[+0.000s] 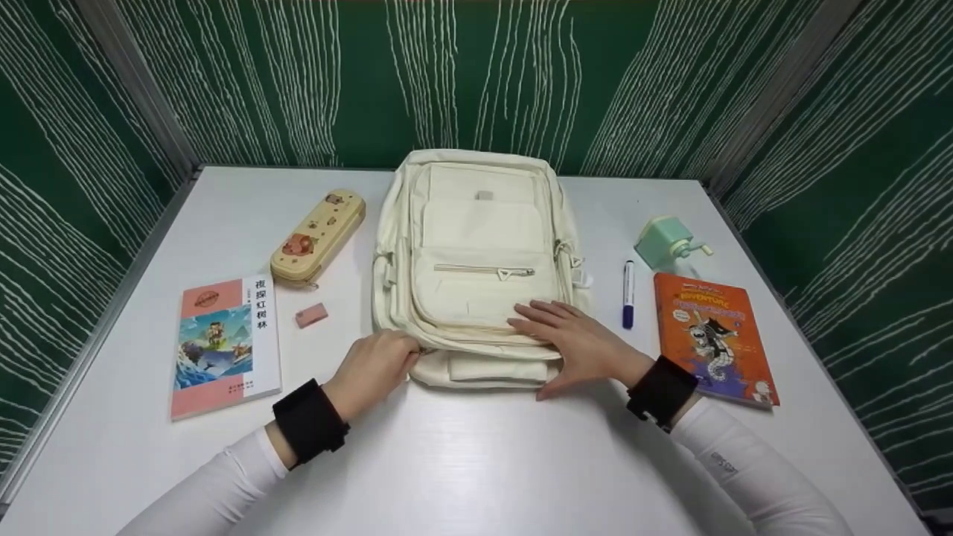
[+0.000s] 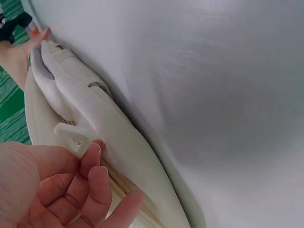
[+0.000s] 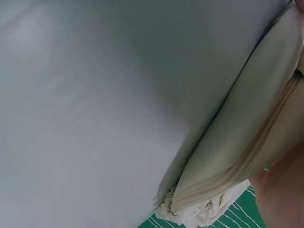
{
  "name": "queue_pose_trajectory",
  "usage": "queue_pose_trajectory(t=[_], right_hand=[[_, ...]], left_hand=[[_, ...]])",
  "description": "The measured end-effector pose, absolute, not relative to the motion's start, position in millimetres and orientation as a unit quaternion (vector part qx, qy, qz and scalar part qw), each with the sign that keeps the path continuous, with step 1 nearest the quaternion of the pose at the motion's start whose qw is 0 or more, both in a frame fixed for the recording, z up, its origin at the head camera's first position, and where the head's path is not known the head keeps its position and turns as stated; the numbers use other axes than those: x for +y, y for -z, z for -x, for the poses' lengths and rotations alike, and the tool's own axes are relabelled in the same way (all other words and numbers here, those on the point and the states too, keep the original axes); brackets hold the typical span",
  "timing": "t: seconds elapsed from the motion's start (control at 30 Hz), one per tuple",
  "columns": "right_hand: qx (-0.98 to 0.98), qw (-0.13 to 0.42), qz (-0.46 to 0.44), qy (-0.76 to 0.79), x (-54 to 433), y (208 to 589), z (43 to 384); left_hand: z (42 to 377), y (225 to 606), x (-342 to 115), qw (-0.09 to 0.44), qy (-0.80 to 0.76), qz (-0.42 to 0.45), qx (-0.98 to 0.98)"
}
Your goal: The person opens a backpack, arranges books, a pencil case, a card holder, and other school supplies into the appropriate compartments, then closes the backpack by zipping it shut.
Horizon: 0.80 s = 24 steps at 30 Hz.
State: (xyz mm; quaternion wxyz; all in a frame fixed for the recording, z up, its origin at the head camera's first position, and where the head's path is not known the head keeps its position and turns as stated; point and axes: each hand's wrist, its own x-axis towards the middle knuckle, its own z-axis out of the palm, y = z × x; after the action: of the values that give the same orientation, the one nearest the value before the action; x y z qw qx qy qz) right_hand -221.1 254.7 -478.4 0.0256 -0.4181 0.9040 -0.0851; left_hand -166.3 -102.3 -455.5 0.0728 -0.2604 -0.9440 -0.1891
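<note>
A cream backpack (image 1: 480,231) lies on its back on the white table, front pocket facing up. At its lower left edge, my left hand (image 1: 376,372) pinches a white triangular zipper pull (image 2: 71,135) between thumb and fingers. The zipper (image 2: 124,187) runs along the side seam beneath those fingers. My right hand (image 1: 584,342) rests with fingers spread on the lower right corner of the bag, holding nothing. Only a blurred part of it shows in the right wrist view.
To the left lie a yellow pencil case (image 1: 320,238), a pink eraser (image 1: 311,315) and a pink-and-white book (image 1: 227,346). On the right are a green pencil sharpener (image 1: 663,242), a marker (image 1: 628,294) and an orange book (image 1: 715,339). Green patterned panels (image 1: 506,74) enclose the table.
</note>
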Motion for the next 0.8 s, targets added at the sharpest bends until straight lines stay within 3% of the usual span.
queue_pose_trajectory(t=[0.3, 0.8], right_hand=[[0.9, 0.001, 0.427, 0.087, 253, 478, 221], [0.903, 0.009, 0.422, 0.084, 251, 477, 220]], left_hand=[[162, 453, -97, 0.077, 0.181, 0.26, -0.945], [155, 453, -69, 0.114, 0.185, 0.225, -0.95]])
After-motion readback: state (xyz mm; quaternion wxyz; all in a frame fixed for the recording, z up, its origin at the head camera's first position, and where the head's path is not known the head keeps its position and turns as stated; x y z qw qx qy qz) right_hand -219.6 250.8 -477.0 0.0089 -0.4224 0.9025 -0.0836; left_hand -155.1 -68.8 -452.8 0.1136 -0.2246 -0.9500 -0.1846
